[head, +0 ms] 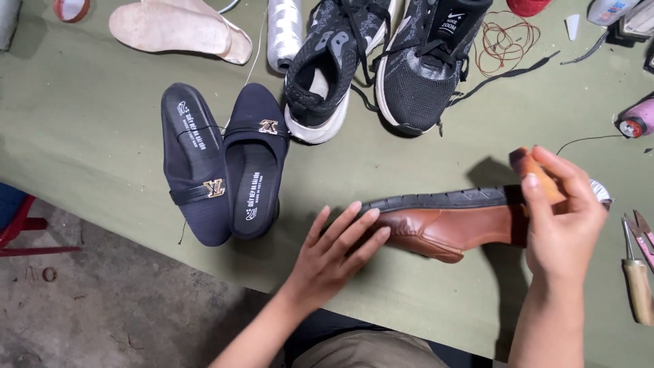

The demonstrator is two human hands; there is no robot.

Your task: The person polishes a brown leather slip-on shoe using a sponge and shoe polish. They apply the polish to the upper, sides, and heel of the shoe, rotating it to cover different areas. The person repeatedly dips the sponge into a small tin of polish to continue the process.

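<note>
from the head view, a brown shoe (446, 228) lay on its side on the green bench (88, 123), black sole turned away from the person, toe pointing to the left; the left hand (334, 249) rested flat and open on the toe, fingers spread, gripping nothing; the right hand (562, 218) was closed round the heel end, fingers curled over it, and a tan block (535, 170) showed between its fingertips, though what it was could not be told; to the left of the shoe, near but apart, lay a pair of dark blue slip-ons (221, 163) with gold buckles; beyond them stood two black sneakers (381, 61), a white spool (284, 31) and pale insoles (177, 28); a wooden-handled awl (637, 279) lay at the right edge, just beside the right hand.
</note>
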